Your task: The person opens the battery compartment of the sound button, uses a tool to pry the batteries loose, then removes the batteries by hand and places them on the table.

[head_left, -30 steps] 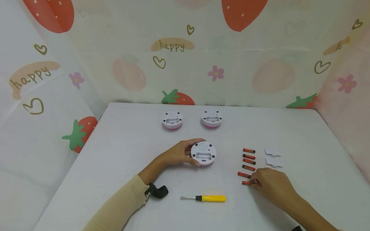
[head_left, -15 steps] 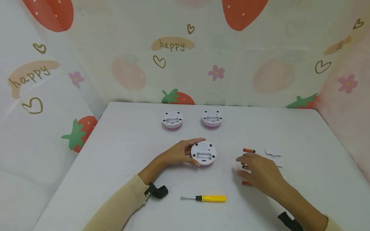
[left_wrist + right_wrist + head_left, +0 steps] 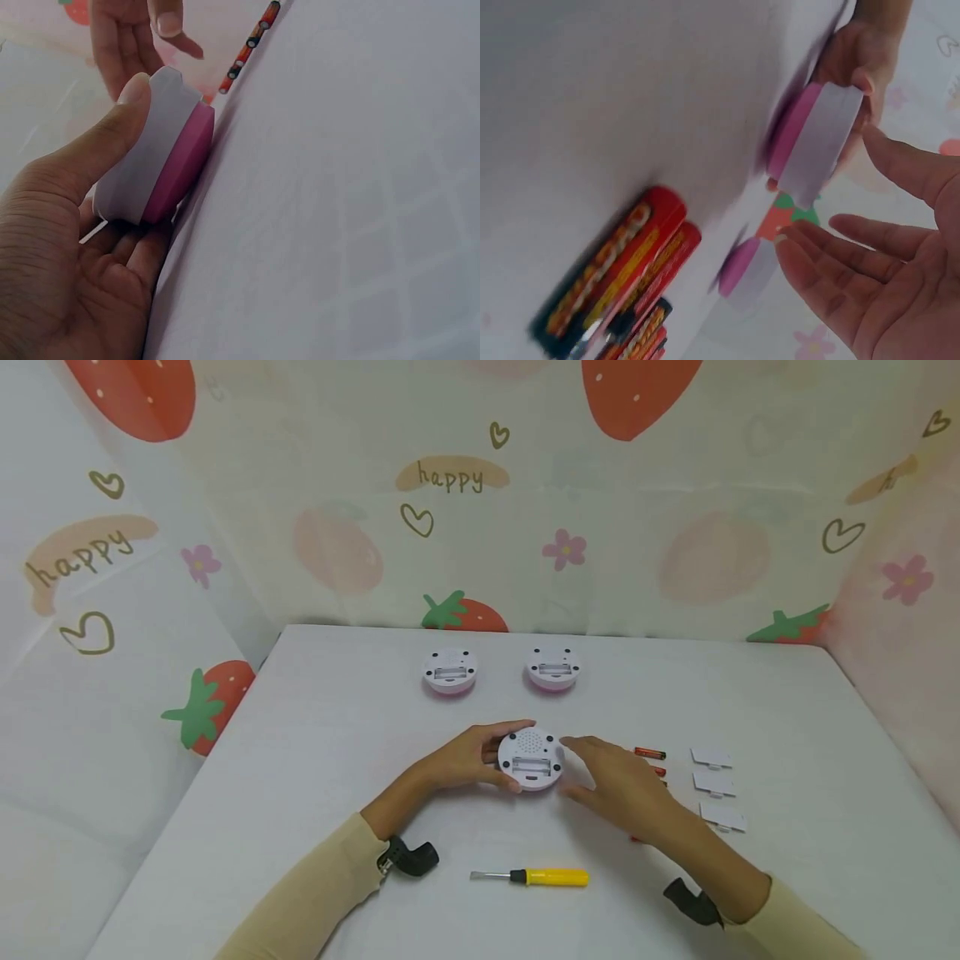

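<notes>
My left hand (image 3: 472, 758) grips a round white device (image 3: 529, 743) by its left side, thumb in front and fingers behind. Its underside faces up, showing speaker holes, dark feet and an uncovered battery compartment without batteries. In the left wrist view, the device (image 3: 142, 161) has a pink lower part close to the table. At its right edge is my right hand (image 3: 626, 785), thumb and fingers spread with nothing between them, as the right wrist view also shows. Several red batteries (image 3: 649, 752) lie in a column, partly hidden beneath the right hand and forearm.
Two more such devices, a left one (image 3: 450, 672) and a right one (image 3: 552, 668), stand upside down at the back. Three white battery covers (image 3: 712, 785) lie right of the batteries. A yellow-handled screwdriver (image 3: 557, 877) lies near the front. Printed cloth walls surround the table.
My right hand has moved left from the front batteries, over the column, to the device's right edge, its fingers spreading. My left hand keeps its grip on the device in place.
</notes>
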